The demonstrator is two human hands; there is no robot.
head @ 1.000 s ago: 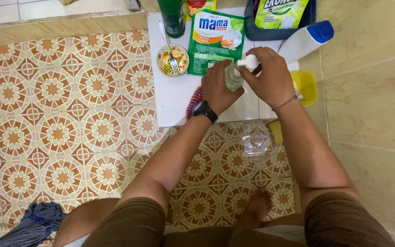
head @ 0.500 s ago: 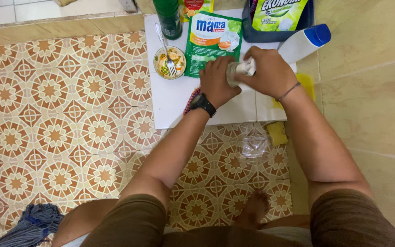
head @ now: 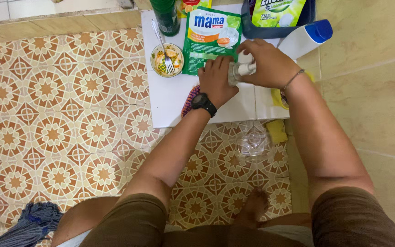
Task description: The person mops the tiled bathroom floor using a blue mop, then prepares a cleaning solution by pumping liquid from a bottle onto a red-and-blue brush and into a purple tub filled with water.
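White table; patterned floor tiles

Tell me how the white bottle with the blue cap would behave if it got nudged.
The white bottle with the blue cap lies on its side at the white table's edge, so it would probably roll rather than tip. Its body looks like smooth rigid plastic, likely stiff and a little slippery. How full or heavy it is cannot be told.

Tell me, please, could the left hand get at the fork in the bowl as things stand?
Probably yes. The fork lies in the bowl just left of the left hand, with bare white board between them. But that hand now grips the pump bottle and would have to let go.
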